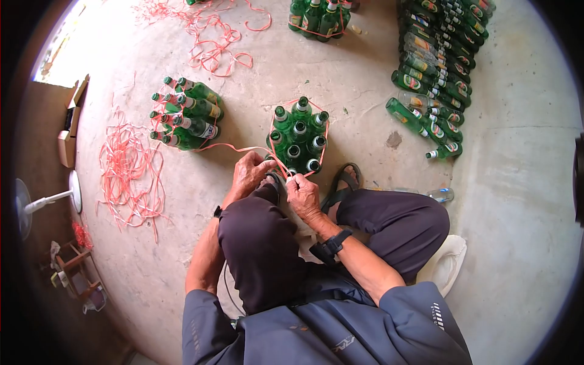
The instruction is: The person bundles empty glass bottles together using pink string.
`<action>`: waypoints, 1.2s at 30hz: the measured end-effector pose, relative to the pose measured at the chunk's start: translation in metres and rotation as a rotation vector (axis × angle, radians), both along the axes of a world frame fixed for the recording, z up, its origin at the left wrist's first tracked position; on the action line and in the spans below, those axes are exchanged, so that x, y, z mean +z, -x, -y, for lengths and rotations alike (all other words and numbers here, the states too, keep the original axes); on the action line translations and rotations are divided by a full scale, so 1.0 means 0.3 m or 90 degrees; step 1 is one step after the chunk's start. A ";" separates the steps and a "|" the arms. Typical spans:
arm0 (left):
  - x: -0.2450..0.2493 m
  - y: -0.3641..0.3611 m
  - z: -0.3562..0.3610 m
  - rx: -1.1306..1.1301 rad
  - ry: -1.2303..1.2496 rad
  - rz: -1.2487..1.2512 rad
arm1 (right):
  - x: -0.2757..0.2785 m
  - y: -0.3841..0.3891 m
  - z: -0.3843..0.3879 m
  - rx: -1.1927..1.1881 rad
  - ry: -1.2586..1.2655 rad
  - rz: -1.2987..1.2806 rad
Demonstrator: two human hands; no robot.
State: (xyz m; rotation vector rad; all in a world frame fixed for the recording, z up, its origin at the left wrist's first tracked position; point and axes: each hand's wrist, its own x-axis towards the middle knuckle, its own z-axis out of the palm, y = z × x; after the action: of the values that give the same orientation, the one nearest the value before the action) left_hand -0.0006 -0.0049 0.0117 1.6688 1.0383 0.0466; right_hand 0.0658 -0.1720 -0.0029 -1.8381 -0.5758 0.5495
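Observation:
A cluster of green glass bottles [299,129] stands upright on the floor between my feet, with pink plastic twine [271,125] looped around it. At the near side of this cluster my right hand [303,193] pinches the twine where strands meet. Just to its left, my left hand [248,172] is closed on the twine too, close to the bottles. One strand runs leftward from my hands to a second bundle of green bottles [188,115], which is tied and sits at the left. The fingertips partly hide the strands they hold.
Loose pink twine [131,170] lies heaped at the left, with more twine [213,48] at the back. Another tied bundle [319,18] stands at the far side. Many bottles lie stacked [435,73] along the right wall. A fan [52,199] is at the left edge.

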 end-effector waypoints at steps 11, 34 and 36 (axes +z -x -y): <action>0.005 0.082 0.043 -0.034 0.451 0.108 | -0.006 0.073 0.005 -0.046 -0.048 -0.240; -0.119 0.037 0.060 0.061 0.528 0.088 | -0.022 0.055 0.002 -0.087 0.059 -0.273; -0.125 0.036 0.055 0.056 0.525 0.079 | -0.022 0.052 0.004 -0.071 0.065 -0.273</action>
State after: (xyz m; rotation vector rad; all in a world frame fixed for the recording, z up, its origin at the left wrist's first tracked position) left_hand -0.0113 -0.0215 -0.0257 0.8606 0.8664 -0.1963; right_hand 0.0502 -0.1732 -0.0096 -1.7620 -0.1587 0.8797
